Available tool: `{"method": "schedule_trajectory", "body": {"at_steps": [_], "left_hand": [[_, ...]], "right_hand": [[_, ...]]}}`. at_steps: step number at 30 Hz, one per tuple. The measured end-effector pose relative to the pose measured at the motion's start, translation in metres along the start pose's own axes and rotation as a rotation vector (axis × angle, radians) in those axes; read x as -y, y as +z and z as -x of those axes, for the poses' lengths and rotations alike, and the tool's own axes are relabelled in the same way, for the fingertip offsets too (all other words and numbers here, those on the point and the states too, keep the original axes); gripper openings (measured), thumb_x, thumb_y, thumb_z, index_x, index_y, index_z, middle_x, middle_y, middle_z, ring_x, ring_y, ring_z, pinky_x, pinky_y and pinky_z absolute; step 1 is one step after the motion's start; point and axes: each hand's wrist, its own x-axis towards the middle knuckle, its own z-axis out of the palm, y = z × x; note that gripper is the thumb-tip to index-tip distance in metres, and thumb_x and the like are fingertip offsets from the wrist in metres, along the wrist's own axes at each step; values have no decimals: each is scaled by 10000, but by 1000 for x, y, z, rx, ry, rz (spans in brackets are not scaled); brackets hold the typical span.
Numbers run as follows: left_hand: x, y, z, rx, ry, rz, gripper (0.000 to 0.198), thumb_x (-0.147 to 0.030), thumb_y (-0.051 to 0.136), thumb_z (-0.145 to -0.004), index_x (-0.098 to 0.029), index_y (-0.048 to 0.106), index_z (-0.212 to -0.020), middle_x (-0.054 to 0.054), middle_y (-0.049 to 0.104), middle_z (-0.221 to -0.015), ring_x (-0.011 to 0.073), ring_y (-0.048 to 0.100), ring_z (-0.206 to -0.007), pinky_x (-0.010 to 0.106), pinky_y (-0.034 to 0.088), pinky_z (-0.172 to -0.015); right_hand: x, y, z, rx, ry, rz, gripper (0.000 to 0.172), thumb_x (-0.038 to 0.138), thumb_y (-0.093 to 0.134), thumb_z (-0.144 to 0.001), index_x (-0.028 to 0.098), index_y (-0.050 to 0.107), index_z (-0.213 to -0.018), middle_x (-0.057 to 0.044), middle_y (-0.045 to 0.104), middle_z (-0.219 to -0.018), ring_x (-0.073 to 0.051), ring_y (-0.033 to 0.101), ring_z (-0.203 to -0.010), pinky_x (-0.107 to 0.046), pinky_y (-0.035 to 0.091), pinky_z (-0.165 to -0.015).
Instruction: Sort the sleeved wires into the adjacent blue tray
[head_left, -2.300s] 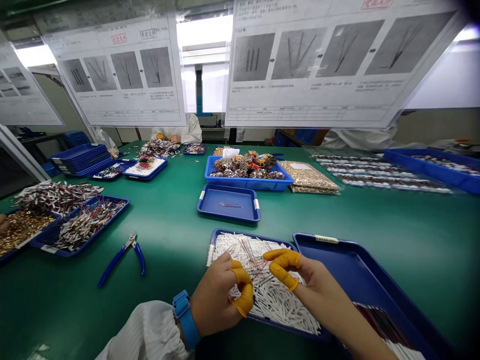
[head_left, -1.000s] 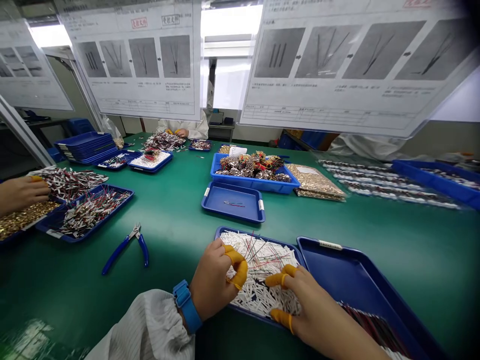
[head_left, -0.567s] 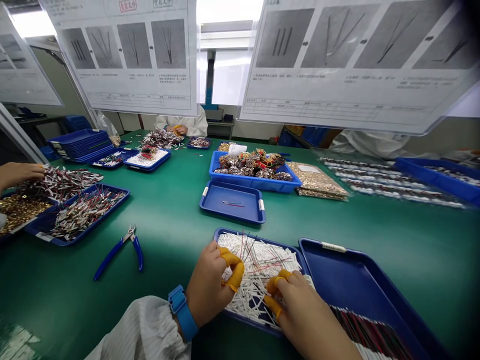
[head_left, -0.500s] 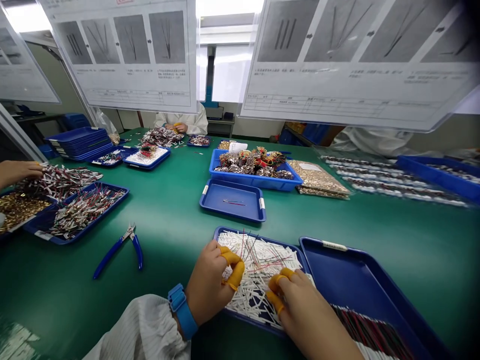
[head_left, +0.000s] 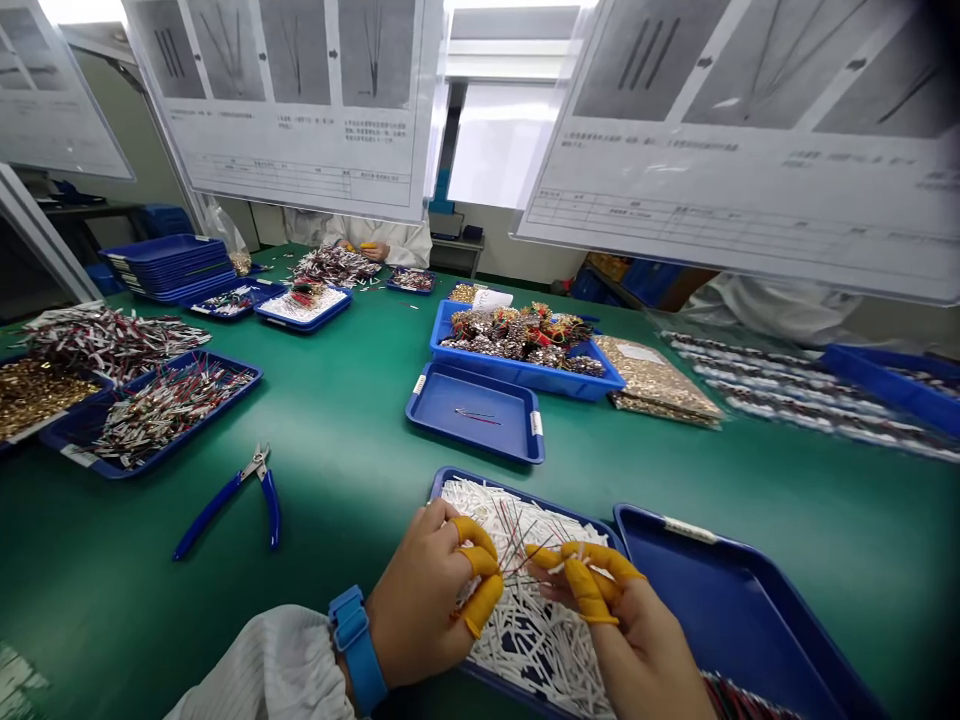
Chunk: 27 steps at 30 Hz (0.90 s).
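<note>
the room is bright and evenly lit, with strong white glare from the window [head_left: 499, 140] at the far end, which burns out to almost pure white. a pale band of light lies across the middle of the green bench [head_left: 337, 420], and the near part of the bench falls darker. shadows are soft and faint, deepest beneath the left hand [head_left: 420, 600] and right hand [head_left: 637, 630]. the hanging paper sheets [head_left: 300, 130] bow and lean toward the edges, stretched by the wide lens. the thin wires [head_left: 525, 550] above the near tray [head_left: 450, 480] look slightly soft, and the far right edge dims.
</note>
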Motion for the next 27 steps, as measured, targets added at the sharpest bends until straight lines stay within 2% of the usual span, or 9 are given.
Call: {"method": "schedule_trajectory", "body": {"at_steps": [3,6,11,16,27], "left_hand": [[-1,-1,0,31,43,-9,105,-117,546,-836,-178,630,-848,87,645,-967,259,498,-892,427,447,-780],[1,0,1,54,52,-18,111,-117,532,-847,-174,625,-866,95,638,-998,270,492,-922,450,445,-799],[4,2,1,73,66,-36,115,-126,528,-858,-176,624,-894,95,623,-1004,279,479,-954,473,440,-819],[4,3,0,80,76,-49,115,-120,521,-861,-180,617,-882,87,615,-981,267,480,-936,463,443,-811],[3,3,-1,64,100,-53,133,-96,535,-838,-190,615,-886,81,624,-1011,268,486,-931,460,432,-802]], "right_hand": [[10,4,-1,-32,88,-210,319,435,637,-816,206,562,-1025,-108,755,-1004,-259,703,-956,-388,547,-874],[19,7,-2,-97,118,-326,360,462,699,-762,219,553,-984,-70,774,-909,-235,726,-872,-347,571,-820],[32,11,-3,-204,62,-338,344,492,715,-734,207,568,-860,-49,777,-794,-203,735,-770,-285,588,-717],[40,11,-2,-275,32,-361,377,507,735,-704,208,554,-844,-24,773,-727,-155,726,-686,-245,579,-701],[32,6,1,-161,24,-346,279,425,689,-789,198,568,-897,-48,773,-812,-160,716,-747,-257,558,-733]]}}
